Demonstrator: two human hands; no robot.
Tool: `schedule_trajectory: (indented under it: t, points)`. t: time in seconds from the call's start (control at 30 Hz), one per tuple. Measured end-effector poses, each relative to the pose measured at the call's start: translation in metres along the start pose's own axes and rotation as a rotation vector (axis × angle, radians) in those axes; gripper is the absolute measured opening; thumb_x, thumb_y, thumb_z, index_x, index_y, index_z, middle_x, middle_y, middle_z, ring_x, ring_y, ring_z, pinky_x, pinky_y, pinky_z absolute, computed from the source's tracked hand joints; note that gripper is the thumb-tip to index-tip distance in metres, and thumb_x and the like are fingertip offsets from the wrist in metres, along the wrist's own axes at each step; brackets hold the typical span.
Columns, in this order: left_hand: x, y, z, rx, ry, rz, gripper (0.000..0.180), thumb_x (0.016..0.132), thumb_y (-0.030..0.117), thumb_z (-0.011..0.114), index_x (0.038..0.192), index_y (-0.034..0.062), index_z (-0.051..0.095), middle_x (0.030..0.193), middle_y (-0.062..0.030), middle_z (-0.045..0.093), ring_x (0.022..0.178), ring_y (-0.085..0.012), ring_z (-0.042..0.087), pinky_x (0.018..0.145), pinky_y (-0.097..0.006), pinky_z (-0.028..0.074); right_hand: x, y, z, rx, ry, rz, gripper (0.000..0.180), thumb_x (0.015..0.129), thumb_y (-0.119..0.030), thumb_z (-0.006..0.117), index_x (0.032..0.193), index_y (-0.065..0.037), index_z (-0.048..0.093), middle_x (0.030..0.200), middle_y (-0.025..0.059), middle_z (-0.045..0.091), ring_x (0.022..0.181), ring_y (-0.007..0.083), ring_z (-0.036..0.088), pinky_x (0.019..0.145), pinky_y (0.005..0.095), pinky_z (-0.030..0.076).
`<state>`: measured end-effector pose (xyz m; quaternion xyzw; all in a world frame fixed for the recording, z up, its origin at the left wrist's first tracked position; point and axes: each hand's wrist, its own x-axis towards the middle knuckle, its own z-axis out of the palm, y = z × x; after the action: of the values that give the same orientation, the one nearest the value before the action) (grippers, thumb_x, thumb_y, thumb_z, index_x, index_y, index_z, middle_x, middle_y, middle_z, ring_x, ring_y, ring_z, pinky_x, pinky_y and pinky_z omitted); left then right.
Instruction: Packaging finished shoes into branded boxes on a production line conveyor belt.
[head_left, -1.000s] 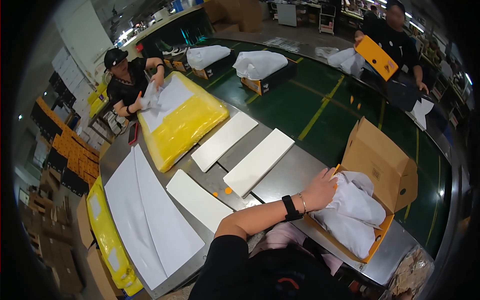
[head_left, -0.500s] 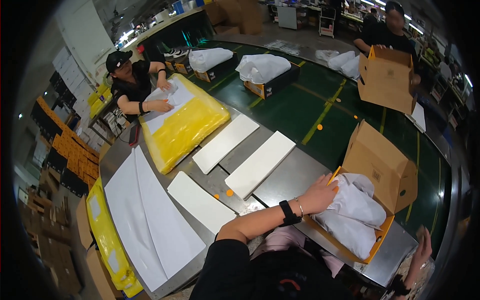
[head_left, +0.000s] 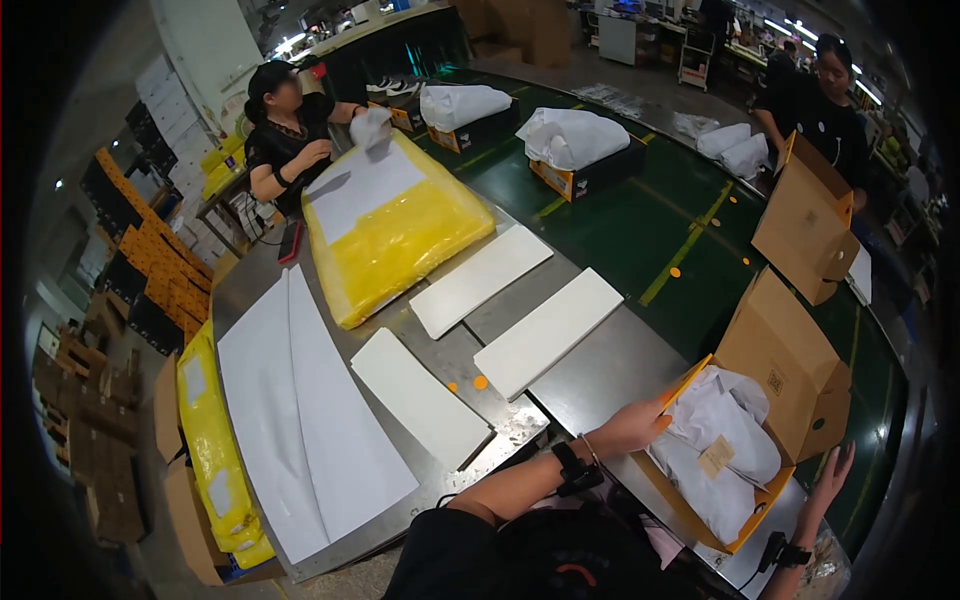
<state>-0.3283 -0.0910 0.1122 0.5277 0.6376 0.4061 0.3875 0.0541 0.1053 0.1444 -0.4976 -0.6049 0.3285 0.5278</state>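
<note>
A shoe box [head_left: 690, 515] with orange edges and a brown inside stands at the lower right, its lid [head_left: 775, 350] raised. White tissue paper [head_left: 735, 405] covers the bulky contents, which stay hidden. On the paper lies a small tan packet [head_left: 716, 457]. My left hand [head_left: 637, 425] is closed on the box's left rim. Beside the right end of the box is my right hand [head_left: 828, 482], its fingers stretched out and nothing seen in it.
White paper stacks [head_left: 550, 330] and a large white sheet [head_left: 310, 420] lie on the metal table. Across it, a co-worker handles paper over a yellow-wrapped bundle [head_left: 430, 240]. Paper-topped boxes [head_left: 575, 140] stand on the green conveyor [head_left: 640, 225]. Another person holds an open box [head_left: 805, 225] at right.
The tan packet now lies on the tissue. My right hand has moved up to the box's side. The co-worker has lifted crumpled paper off the bundle. The view has shifted slightly.
</note>
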Motion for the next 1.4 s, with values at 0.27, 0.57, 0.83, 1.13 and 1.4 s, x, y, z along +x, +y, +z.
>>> schedule_trajectory:
  t: [0.27, 0.57, 0.83, 1.13, 1.4]
  points:
    - [0.028, -0.011, -0.005, 0.033, -0.074, 0.002, 0.053, 0.096, 0.019, 0.048, 0.142, -0.0025, 0.035, 0.106, -0.0281, 0.063, 0.096, -0.0408, 0.062, 0.084, -0.041, 0.049, 0.043, 0.083, 0.003, 0.826, -0.154, 0.836, 0.049, 0.098, -0.051, 0.046, 0.130, -0.014, 0.052, 0.126, 0.0040, 0.059, 0.118, 0.0220, 0.055, 0.096, 0.0387, 0.047]
    - [0.012, 0.033, -0.022, 0.025, 0.381, 0.181, 0.086, 0.093, 0.035, 0.059, 0.149, -0.0082, 0.010, 0.112, -0.0323, 0.059, 0.103, -0.0443, 0.058, 0.085, -0.042, 0.048, 0.024, -0.065, 0.019, 0.868, -0.109, 0.484, 0.062, 0.100, -0.051, 0.040, 0.145, -0.008, 0.037, 0.142, 0.0103, 0.046, 0.126, 0.0232, 0.049, 0.105, 0.0407, 0.042]
    - [0.018, 0.076, -0.002, 0.465, 0.271, 0.212, 0.035, 0.080, 0.022, 0.066, 0.103, -0.0035, 0.061, 0.095, -0.0223, 0.064, 0.095, -0.0382, 0.061, 0.083, -0.043, 0.049, -0.030, 0.123, -0.118, -0.029, -0.150, 0.246, 0.055, 0.098, -0.025, 0.050, 0.145, 0.000, 0.035, 0.150, 0.0134, 0.037, 0.136, 0.0250, 0.037, 0.113, 0.0397, 0.029]
    - [-0.023, 0.002, -0.010, -0.136, 0.228, 0.131, 0.038, 0.085, 0.015, 0.062, 0.121, 0.0054, 0.061, 0.113, -0.0151, 0.067, 0.110, -0.0316, 0.061, 0.095, -0.034, 0.047, -0.033, 0.212, -0.273, -0.049, -0.261, 0.300, 0.074, 0.089, -0.032, 0.063, 0.148, -0.002, 0.028, 0.152, 0.0168, 0.032, 0.138, 0.0352, 0.030, 0.115, 0.0449, 0.023]
    - [-0.027, 0.018, -0.073, 0.160, 0.234, -0.099, 0.041, 0.094, 0.020, 0.057, 0.132, 0.0043, 0.056, 0.098, -0.0148, 0.070, 0.084, -0.0185, 0.068, 0.078, -0.026, 0.052, -0.079, -0.002, -0.139, -0.058, -0.377, 0.346, 0.094, 0.081, -0.037, 0.074, 0.151, -0.004, 0.020, 0.154, 0.0199, 0.027, 0.140, 0.0442, 0.024, 0.116, 0.0495, 0.019]
